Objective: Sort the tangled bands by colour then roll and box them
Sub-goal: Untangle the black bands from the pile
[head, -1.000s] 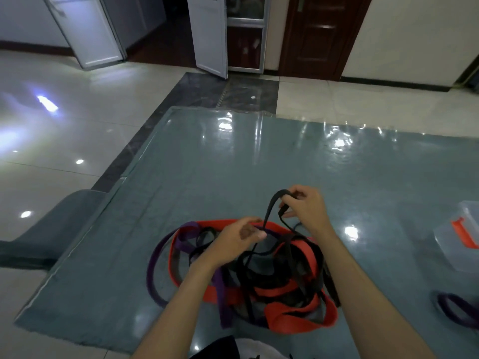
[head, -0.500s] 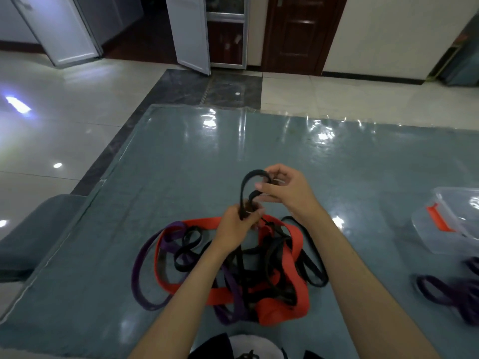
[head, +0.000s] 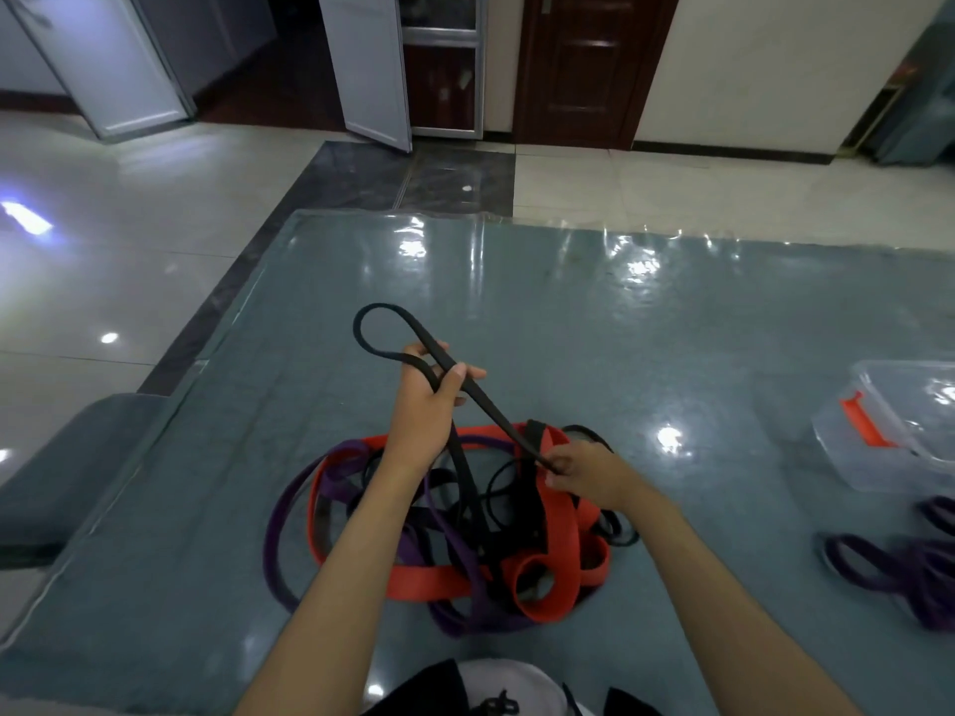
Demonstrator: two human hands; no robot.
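Above tangled pile (head: 465,550), left hand (head: 424,405), right hand (head: 584,470) gripping black band (head: 491,405)

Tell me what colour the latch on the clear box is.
Orange-red; the latch on the clear box shows in the head view, at the right edge.

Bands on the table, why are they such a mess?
The red, purple and black bands lie knotted in one pile. The left hand and right hand hold a black band above it. Nothing looks torn.
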